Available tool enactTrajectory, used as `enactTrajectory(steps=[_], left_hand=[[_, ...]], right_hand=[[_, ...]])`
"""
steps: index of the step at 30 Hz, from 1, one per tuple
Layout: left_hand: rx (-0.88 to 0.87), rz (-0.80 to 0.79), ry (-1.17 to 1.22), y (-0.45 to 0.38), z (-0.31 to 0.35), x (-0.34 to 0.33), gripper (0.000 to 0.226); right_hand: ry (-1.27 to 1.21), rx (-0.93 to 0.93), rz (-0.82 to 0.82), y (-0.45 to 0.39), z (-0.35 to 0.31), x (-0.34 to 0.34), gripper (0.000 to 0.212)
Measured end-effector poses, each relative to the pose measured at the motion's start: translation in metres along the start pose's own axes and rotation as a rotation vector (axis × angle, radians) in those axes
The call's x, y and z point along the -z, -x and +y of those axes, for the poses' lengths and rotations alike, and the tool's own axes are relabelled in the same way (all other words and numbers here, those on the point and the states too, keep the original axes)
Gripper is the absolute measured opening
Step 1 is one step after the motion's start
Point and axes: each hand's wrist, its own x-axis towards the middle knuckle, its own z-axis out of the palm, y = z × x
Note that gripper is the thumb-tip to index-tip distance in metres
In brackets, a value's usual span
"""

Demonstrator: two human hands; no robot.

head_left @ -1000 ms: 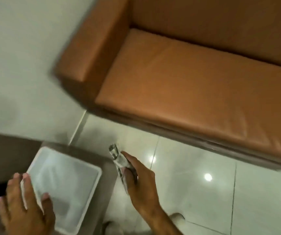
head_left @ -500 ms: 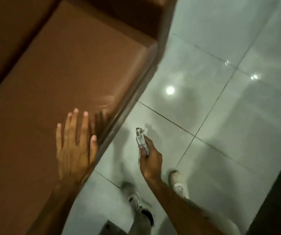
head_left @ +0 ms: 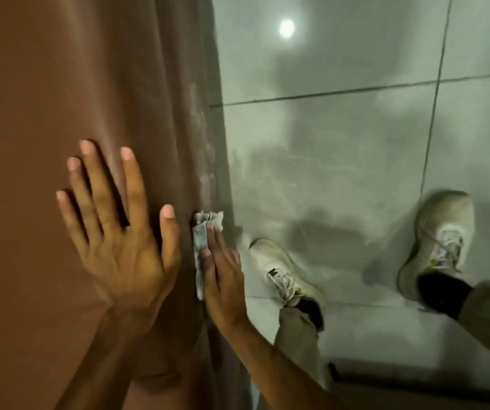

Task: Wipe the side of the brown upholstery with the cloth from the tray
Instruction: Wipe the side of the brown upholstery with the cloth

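The brown upholstery (head_left: 45,84) fills the left half of the view, and its side face (head_left: 178,113) drops to the floor as a darker, streaked strip. My left hand (head_left: 119,232) lies flat on top of the seat, fingers spread, holding nothing. A crumpled grey-white cloth (head_left: 204,232) is pressed flat against the side face by my right hand (head_left: 223,276), with the cloth's frayed end sticking out past the fingertips. The tray is out of view.
Glossy grey floor tiles (head_left: 341,143) cover the right half, with a ceiling light reflected near the top. My two pale sneakers (head_left: 285,273) (head_left: 442,241) stand on the tiles close to the sofa's side.
The view has swung down onto the sofa's edge. My right hand has moved from above the floor to the side face and now presses the cloth on it. My left hand stays flat on the seat.
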Motion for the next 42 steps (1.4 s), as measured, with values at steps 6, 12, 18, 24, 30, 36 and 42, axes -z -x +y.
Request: enactTrajectory(steps=[6, 12, 18, 24, 30, 36, 42], left_hand=[[0.004, 0.036, -0.059, 0.002, 0.0, -0.006, 0.068], [0.023, -0.023, -0.042, -0.001, 0.005, 0.006, 0.07], [-0.011, 0.032, -0.033, 0.0, -0.003, -0.007, 0.071], [-0.064, -0.098, 0.068, -0.011, -0.015, 0.014, 0.074], [-0.115, 0.025, 0.193, -0.136, -0.036, 0.011, 0.071], [-0.052, 0.153, 0.136, -0.161, -0.029, -0.004, 0.071], [-0.068, 0.082, 0.083, -0.16, -0.03, -0.005, 0.075]], right_hand=[[-0.296, -0.302, -0.045, 0.005, 0.049, -0.035, 0.05], [-0.223, -0.256, -0.106, 0.027, 0.026, -0.03, 0.059], [-0.285, -0.083, 0.035, -0.098, -0.015, -0.025, 0.056], [-0.407, -0.255, 0.041, -0.014, 0.028, -0.028, 0.047], [-0.293, -0.004, 0.044, -0.099, -0.065, -0.018, 0.05], [-0.328, -0.235, 0.096, -0.153, -0.066, -0.016, 0.053], [-0.379, -0.148, 0.044, -0.137, -0.108, -0.009, 0.059]])
